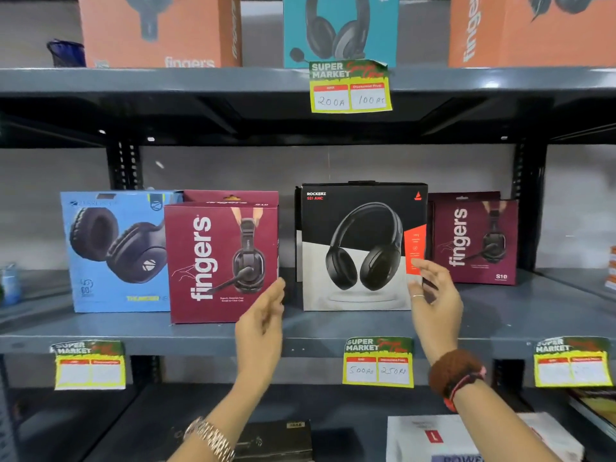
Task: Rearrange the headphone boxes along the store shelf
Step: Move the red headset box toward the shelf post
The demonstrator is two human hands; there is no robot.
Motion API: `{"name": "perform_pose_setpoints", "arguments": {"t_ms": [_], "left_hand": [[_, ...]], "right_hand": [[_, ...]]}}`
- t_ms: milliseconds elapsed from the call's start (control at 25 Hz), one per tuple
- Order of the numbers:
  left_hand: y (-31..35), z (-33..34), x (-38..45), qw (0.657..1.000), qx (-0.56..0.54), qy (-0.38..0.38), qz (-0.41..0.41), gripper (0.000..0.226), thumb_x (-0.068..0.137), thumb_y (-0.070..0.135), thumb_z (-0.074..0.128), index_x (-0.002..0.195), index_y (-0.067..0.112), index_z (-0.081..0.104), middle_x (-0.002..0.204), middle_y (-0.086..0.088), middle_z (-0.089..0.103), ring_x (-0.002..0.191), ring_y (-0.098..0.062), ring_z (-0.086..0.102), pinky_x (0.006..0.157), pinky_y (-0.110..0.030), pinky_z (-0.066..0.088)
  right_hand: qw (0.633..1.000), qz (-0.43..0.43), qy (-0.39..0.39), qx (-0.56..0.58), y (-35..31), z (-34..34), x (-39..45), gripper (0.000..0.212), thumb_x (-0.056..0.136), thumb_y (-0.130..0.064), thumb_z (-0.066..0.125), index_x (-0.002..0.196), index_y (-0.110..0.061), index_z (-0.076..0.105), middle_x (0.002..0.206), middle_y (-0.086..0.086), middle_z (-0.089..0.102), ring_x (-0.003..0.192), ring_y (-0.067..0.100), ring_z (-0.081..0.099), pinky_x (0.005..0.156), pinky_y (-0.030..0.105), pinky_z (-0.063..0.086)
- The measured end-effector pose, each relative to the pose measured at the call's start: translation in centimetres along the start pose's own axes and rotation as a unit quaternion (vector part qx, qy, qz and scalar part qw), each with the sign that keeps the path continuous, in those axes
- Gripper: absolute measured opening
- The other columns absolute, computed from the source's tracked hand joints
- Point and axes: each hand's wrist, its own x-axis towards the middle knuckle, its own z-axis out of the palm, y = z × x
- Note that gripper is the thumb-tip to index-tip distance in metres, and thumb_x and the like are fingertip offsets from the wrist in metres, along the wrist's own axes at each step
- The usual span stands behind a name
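Black headphone box [361,248], right hand [433,295] fingers spread at its edge, left hand [263,315] open

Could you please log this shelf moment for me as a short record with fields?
setting: grey metal store shelf, middle tier
boxes, left to right: blue box; maroon Fingers box; black-and-white Rockerz box; second maroon Fingers box
left hand: open, at the first maroon box's lower right corner
right hand: open, fingers at the Rockerz box's right edge, no closed grip
price tag under Rockerz box: 500 and 250
upper tier: orange and teal boxes
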Motion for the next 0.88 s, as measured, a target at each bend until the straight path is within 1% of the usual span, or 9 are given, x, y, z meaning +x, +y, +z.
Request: {"name": "perform_pose_setpoints", "arguments": {"t_ms": [160,280,360,400,520,640,720,800,880], "left_hand": [[-0.1,-6.4,-0.6,0.984,-0.044,0.17,0.027,0.039,0.092,-0.003,0.045,0.112,0.025,0.063,0.115,0.007,0.068,0.114,-0.006,0.061,0.101,-0.023,0.045],[-0.7,-10.8,1.5,0.964,-0.041,0.262,-0.009,0.038,0.09,-0.007,0.041,0.114,0.015,0.062,0.115,-0.002,0.066,0.115,-0.013,0.06,0.105,-0.037,0.044],[-1.1,-12.8,2.9,0.965,-0.026,0.26,-0.036,0.034,0.091,-0.003,0.042,0.116,0.012,0.061,0.116,-0.001,0.064,0.115,-0.015,0.059,0.107,-0.04,0.042],[-1.4,-13.9,3.6,0.969,-0.006,0.242,-0.049,0.031,0.092,0.001,0.045,0.116,0.013,0.06,0.116,0.0,0.064,0.115,-0.016,0.058,0.106,-0.041,0.042],[-2.0,-15.1,5.2,0.986,0.056,0.12,-0.098,0.031,0.091,0.017,0.054,0.122,0.015,0.057,0.124,-0.003,0.062,0.114,-0.02,0.06,0.102,-0.042,0.046],[-2.1,-14.8,5.8,0.986,0.113,0.051,-0.114,0.042,0.088,0.024,0.06,0.129,0.016,0.053,0.128,-0.006,0.061,0.109,-0.024,0.062,0.097,-0.041,0.049],[-1.8,-14.4,5.4,0.984,0.144,0.059,-0.092,0.044,0.087,0.022,0.062,0.129,0.017,0.053,0.122,0.0,0.062,0.106,-0.022,0.062,0.095,-0.04,0.05],[-1.3,-14.1,4.2,0.979,0.169,0.088,-0.069,0.044,0.085,0.022,0.064,0.128,0.02,0.054,0.113,0.005,0.062,0.101,-0.017,0.062,0.091,-0.036,0.051],[-0.5,-13.6,2.4,0.976,0.175,0.119,-0.049,0.046,0.084,0.027,0.065,0.129,0.025,0.054,0.11,0.006,0.063,0.092,-0.006,0.062,0.083,-0.028,0.051]], "right_hand": [[0.988,-0.073,-0.127,0.048,-2.9,4.6,-3.4,0.025,0.085,-0.004,0.056,0.102,-0.021,0.063,0.105,-0.009,0.065,0.099,-0.002,0.058,0.084,0.008,0.043],[0.971,-0.04,-0.227,0.065,-4.3,9.0,-5.2,0.029,0.085,-0.005,0.058,0.107,-0.022,0.06,0.109,-0.009,0.062,0.103,-0.001,0.055,0.076,0.0,0.04],[0.962,0.001,-0.265,0.062,-4.5,11.3,-5.8,0.036,0.086,-0.008,0.059,0.12,-0.02,0.054,0.122,-0.003,0.057,0.115,0.008,0.051,0.082,0.002,0.039],[0.958,0.026,-0.278,0.067,-4.6,12.4,-6.2,0.041,0.087,-0.01,0.058,0.126,-0.018,0.05,0.129,-0.001,0.055,0.12,0.012,0.049,0.09,0.01,0.039],[0.951,0.075,-0.29,0.076,-4.7,14.4,-6.7,0.048,0.09,-0.018,0.054,0.136,-0.017,0.04,0.136,0.002,0.05,0.129,0.02,0.045,0.104,0.033,0.038],[0.949,0.086,-0.297,0.067,-4.5,15.5,-7.0,0.053,0.092,-0.022,0.051,0.142,-0.015,0.033,0.143,0.004,0.045,0.133,0.022,0.041,0.107,0.035,0.034],[0.95,0.086,-0.294,0.057,-4.6,15.4,-7.2,0.054,0.092,-0.022,0.052,0.142,-0.014,0.034,0.145,0.006,0.044,0.133,0.022,0.041,0.107,0.035,0.034],[0.956,0.072,-0.279,0.055,-4.8,14.6,-7.4,0.051,0.09,-0.023,0.056,0.138,-0.014,0.042,0.139,0.006,0.052,0.127,0.02,0.049,0.104,0.033,0.039],[0.963,0.047,-0.26,0.05,-5.0,13.1,-7.5,0.049,0.087,-0.026,0.06,0.133,-0.015,0.049,0.13,0.005,0.06,0.116,0.015,0.056,0.102,0.033,0.045]]}}
